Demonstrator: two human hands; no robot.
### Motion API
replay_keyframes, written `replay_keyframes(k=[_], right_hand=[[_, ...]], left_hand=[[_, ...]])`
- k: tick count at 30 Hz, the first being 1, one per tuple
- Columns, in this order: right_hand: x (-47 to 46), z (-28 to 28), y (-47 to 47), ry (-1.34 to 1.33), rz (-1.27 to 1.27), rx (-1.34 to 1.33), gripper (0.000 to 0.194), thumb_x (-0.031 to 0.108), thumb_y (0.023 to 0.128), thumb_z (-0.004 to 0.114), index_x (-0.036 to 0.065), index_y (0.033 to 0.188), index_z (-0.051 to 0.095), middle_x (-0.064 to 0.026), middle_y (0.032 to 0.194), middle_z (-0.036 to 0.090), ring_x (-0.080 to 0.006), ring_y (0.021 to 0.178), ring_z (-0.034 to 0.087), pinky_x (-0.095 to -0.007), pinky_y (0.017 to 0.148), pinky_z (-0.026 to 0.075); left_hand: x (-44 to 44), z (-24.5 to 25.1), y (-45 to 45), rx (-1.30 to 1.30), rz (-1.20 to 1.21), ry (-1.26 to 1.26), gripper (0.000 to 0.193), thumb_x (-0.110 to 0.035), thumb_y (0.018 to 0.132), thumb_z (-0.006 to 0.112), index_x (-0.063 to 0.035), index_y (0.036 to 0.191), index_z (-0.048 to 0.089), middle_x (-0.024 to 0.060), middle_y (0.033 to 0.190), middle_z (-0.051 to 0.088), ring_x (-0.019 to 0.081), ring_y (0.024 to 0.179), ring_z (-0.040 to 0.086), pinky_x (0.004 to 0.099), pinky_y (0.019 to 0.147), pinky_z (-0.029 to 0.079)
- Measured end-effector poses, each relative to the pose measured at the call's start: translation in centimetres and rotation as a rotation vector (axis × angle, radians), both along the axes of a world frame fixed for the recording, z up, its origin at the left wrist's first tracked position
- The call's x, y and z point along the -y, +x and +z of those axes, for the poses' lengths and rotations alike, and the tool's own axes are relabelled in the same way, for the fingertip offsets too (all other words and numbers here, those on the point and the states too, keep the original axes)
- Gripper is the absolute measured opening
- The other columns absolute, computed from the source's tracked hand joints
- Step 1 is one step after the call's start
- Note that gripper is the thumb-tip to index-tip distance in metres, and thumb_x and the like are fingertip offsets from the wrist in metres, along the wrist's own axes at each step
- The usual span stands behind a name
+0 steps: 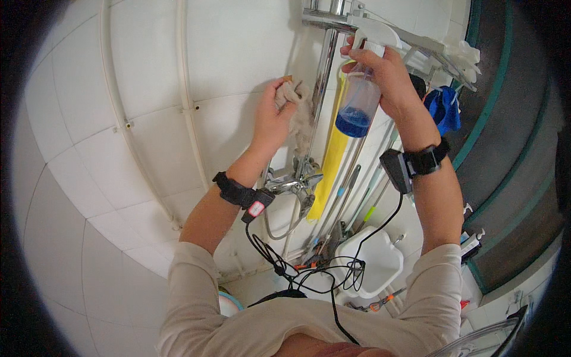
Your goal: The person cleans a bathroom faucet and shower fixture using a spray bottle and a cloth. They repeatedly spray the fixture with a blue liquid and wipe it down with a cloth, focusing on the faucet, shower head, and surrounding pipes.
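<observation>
My left hand [273,117] grips a crumpled beige cloth [302,118], whose loose end hangs down beside the chrome shower pipe [324,73]. In my right hand [389,73] is a clear spray bottle [360,100] with a white trigger head [379,32]. Blue liquid fills its lower part. The bottle is tilted, and my fingers wrap around its neck and trigger. Below the cloth, a chrome shower mixer tap [292,182] is fixed to the white tiled wall [232,49].
A metal rack [428,44] juts from the wall at upper right, with a blue cloth [444,109] hanging below it. A yellow strip [330,174] and several long handles [343,201] stand along the wall. Lower down is a white basin [372,263]. Black cables [312,272] dangle between my wrists.
</observation>
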State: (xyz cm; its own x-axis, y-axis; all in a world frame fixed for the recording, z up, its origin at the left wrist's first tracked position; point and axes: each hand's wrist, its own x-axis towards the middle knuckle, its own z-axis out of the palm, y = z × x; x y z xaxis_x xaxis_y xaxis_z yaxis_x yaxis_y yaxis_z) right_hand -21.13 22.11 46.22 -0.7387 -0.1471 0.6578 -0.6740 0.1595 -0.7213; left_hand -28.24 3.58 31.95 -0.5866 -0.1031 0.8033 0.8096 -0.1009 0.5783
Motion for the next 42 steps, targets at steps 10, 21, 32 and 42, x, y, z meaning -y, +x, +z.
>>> replay_keyframes(k=[10, 21, 32, 42], right_hand=[[0.6, 3.6, -0.8, 0.032, -0.157, 0.073, 0.029, 0.019, 0.087, 0.064, 0.003, 0.112, 0.062, -0.0056, 0.095, 0.065, -0.0162, 0.083, 0.063, -0.0332, 0.076, 0.053], [2.3, 5.5, -1.7, 0.170, -0.163, 0.099, 0.030, 0.023, 0.085, 0.067, 0.001, 0.106, 0.064, -0.0064, 0.095, 0.065, -0.0159, 0.080, 0.065, -0.0297, 0.073, 0.052], [0.5, 6.8, 0.5, 0.197, -0.255, 0.122, 0.036, 0.024, 0.083, 0.070, -0.001, 0.108, 0.061, -0.0094, 0.096, 0.064, -0.0175, 0.081, 0.065, -0.0308, 0.068, 0.053], [-0.3, 7.4, 0.6, 0.320, -0.317, 0.115, 0.039, 0.025, 0.083, 0.071, 0.002, 0.113, 0.058, -0.0088, 0.097, 0.064, -0.0167, 0.081, 0.064, -0.0331, 0.069, 0.054]], left_hand=[[-0.4, 0.6, 0.9, -0.016, -0.108, -0.003, 0.045, 0.003, 0.085, 0.058, -0.0005, 0.129, 0.049, 0.0136, 0.117, 0.060, 0.0221, 0.111, 0.058, 0.0320, 0.095, 0.046], [-0.3, 2.3, 0.9, -0.018, -0.038, -0.052, 0.048, 0.001, 0.086, 0.057, -0.0018, 0.133, 0.048, 0.0111, 0.123, 0.058, 0.0194, 0.115, 0.055, 0.0319, 0.099, 0.043], [0.5, 2.3, 0.8, -0.031, 0.038, -0.080, 0.045, -0.004, 0.086, 0.059, -0.0020, 0.130, 0.049, 0.0155, 0.116, 0.062, 0.0253, 0.108, 0.060, 0.0340, 0.093, 0.046], [0.1, -0.3, 0.1, 0.068, 0.019, -0.109, 0.046, -0.003, 0.085, 0.060, -0.0028, 0.129, 0.051, 0.0140, 0.121, 0.057, 0.0248, 0.113, 0.055, 0.0344, 0.098, 0.042]])
